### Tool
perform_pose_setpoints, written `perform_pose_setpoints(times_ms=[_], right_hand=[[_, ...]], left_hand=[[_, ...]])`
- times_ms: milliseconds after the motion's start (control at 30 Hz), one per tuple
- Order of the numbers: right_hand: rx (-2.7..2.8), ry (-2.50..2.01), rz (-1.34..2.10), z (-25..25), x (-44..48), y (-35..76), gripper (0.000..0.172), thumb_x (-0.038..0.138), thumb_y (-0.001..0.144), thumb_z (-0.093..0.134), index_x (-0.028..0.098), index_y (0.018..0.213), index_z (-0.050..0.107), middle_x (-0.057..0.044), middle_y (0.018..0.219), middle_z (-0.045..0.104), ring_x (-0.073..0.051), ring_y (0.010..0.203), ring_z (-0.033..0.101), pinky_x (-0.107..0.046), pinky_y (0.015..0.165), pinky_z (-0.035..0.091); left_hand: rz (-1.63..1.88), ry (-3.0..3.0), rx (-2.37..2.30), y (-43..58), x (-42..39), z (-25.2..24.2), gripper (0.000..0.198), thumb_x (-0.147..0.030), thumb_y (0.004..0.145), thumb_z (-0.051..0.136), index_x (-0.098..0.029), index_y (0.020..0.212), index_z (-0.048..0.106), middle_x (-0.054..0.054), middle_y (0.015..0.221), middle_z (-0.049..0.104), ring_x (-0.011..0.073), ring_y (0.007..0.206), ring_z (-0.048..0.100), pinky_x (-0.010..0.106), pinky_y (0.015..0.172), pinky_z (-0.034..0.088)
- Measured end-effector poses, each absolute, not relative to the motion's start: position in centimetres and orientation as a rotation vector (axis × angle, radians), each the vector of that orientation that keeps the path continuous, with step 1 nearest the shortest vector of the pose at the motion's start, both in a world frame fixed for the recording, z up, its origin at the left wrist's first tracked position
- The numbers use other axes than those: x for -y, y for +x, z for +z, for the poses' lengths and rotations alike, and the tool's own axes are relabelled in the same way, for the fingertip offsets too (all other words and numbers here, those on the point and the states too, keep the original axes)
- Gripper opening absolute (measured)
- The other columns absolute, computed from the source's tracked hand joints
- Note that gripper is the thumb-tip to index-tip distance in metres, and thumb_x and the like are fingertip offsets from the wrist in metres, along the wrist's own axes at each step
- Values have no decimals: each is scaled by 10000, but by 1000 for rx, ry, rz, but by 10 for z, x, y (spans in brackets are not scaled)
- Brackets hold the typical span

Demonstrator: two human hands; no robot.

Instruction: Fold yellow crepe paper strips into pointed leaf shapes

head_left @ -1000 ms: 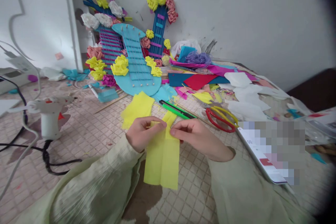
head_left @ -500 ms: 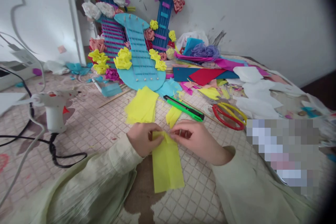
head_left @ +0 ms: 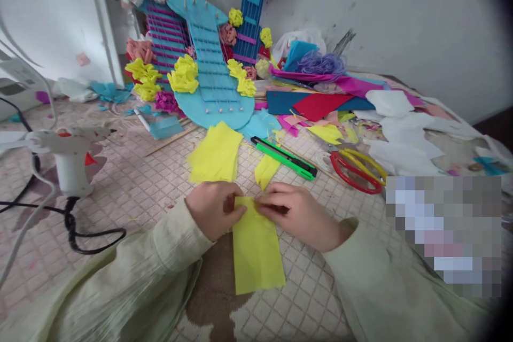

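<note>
A strip of yellow crepe paper [head_left: 258,256] hangs down toward me, its far edge between my fingers. My left hand [head_left: 212,209] pinches the upper left corner between thumb and fingers. At the upper right of the same edge, my right hand [head_left: 302,214] holds the paper in a pinch. Just beyond my hands lies a stack of yellow paper sheets [head_left: 216,152]. Some small folded yellow paper pieces [head_left: 266,171] rest beside it, next to a green utility knife [head_left: 284,157].
A white glue gun [head_left: 72,163] with its cord stands at left. Red and yellow scissors [head_left: 356,171] lie at right, near white paper scraps [head_left: 404,139]. A light-blue guitar-shaped craft [head_left: 212,75] with yellow paper flowers [head_left: 184,75] leans at the back, beside purple yarn [head_left: 323,62].
The view has tipped slightly downward, so the things at the back sit higher. My fingers have shifted a little along the paper's top edge, which looks flatter now.
</note>
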State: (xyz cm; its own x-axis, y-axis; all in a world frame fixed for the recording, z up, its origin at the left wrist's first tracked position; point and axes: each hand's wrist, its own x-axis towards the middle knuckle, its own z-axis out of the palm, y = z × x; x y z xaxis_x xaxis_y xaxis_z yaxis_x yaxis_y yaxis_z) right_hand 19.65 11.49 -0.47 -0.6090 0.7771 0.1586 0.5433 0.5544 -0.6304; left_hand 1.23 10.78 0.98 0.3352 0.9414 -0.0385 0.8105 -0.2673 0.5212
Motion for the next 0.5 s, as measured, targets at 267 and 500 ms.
perform_pose_setpoints(times_ms=[267,500], right_hand=[[2409,-1047,738,-7,-114,198,197,231,810,493,206,939,640,-32,807,581,-125,723,539,-264,651,423],[2422,-1097,681,-7,-112,197,174,220,808,489,187,891,639,-36,816,574,-129,735,534,-264,664,423]], left_hand=[[319,2129,-1569,11,-107,9,97,-268,640,512,-185,619,558,-43,479,545,86,433,458,188,465,283],[331,2180,-1575,11,-106,9,81,-256,639,518,-183,607,527,-31,508,550,89,446,452,191,465,285]])
